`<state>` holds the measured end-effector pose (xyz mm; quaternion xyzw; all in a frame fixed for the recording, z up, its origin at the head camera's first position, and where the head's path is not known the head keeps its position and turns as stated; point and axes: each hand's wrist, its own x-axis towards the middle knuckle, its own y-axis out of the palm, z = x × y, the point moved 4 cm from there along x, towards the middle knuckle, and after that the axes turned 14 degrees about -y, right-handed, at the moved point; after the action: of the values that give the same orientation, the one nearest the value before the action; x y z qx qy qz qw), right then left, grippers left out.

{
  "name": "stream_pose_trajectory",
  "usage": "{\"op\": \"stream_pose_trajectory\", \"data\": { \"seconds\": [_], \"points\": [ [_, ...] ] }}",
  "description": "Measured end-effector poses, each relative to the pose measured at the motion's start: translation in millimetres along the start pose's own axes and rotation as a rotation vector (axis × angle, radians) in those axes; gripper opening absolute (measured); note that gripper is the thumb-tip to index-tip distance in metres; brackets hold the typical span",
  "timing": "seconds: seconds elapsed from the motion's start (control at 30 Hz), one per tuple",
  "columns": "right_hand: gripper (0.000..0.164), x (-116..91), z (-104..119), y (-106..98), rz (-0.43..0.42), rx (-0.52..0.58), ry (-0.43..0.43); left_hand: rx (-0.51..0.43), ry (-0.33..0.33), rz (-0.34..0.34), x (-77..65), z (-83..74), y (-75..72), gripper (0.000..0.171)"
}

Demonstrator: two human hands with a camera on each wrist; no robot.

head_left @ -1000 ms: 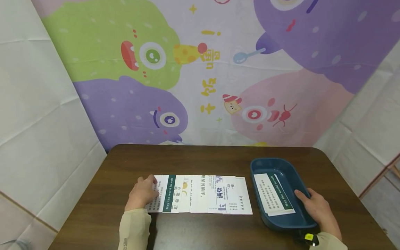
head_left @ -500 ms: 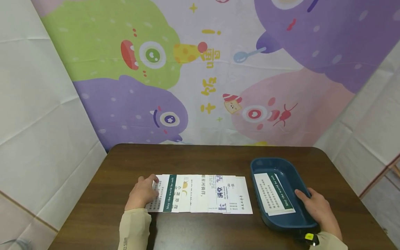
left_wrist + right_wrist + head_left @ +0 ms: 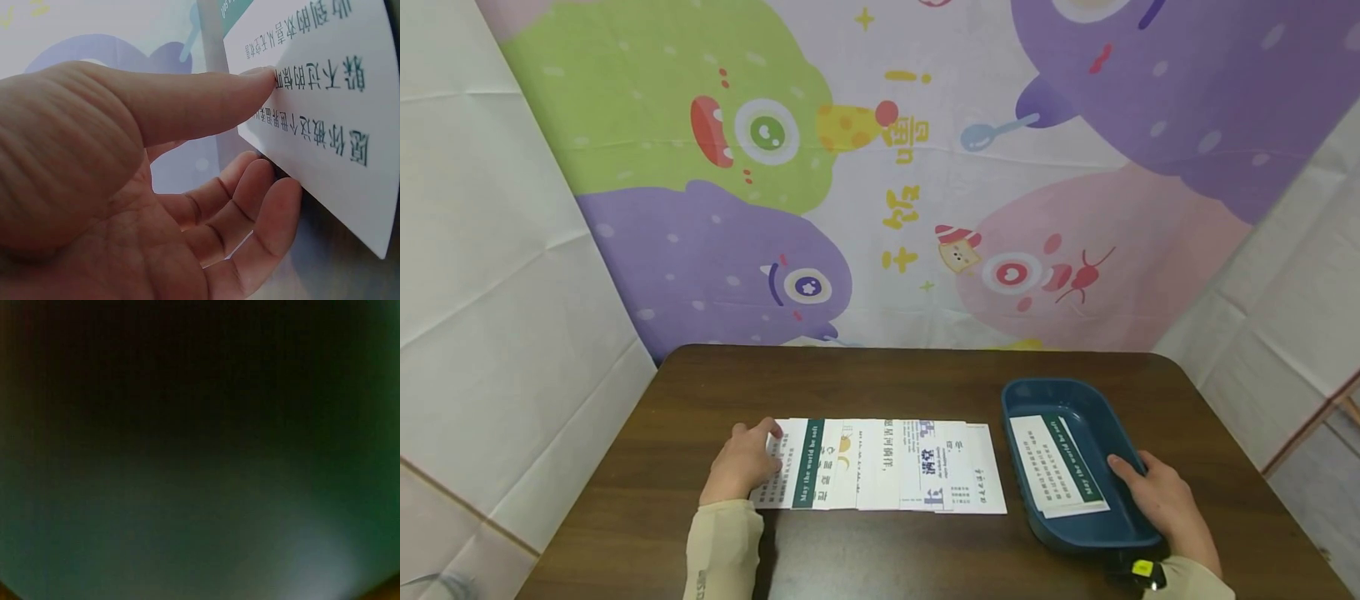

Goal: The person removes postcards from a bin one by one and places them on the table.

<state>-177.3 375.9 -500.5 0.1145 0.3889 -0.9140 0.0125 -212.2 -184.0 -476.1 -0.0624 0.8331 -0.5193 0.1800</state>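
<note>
At the left end of a row of overlapping printed cards [image 3: 876, 467], my left hand [image 3: 737, 467] pinches the edge of the end card [image 3: 337, 106]. In the left wrist view the thumb lies on its printed face and the curled fingers meet its edge from below. My right hand [image 3: 1165, 500] grips the right rim of a blue tray [image 3: 1075, 396], thumb over the inside. White cards with a dark green band [image 3: 1060, 467] lie in the tray's left side. The right wrist view is too dark to make out anything.
Everything rests on a dark brown wooden table [image 3: 850, 567]. Behind its far edge hangs a cartoon-printed cloth [image 3: 910, 317]. Plain white cloth walls [image 3: 512, 250] stand at both sides.
</note>
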Motion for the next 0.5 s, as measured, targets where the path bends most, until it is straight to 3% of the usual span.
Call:
{"op": "stream_pose_trajectory", "data": {
  "seconds": [0.37, 0.5],
  "points": [
    [0.101, 1, 0, 0, -0.015, -0.003, -0.019, 0.000, 0.006, 0.000, -0.9, -2.4, -0.6, 0.044],
    [0.102, 1, 0, 0, -0.010, 0.002, -0.012, 0.014, 0.050, -0.009, -4.0, -11.9, 0.5, 0.050]
  ]
}}
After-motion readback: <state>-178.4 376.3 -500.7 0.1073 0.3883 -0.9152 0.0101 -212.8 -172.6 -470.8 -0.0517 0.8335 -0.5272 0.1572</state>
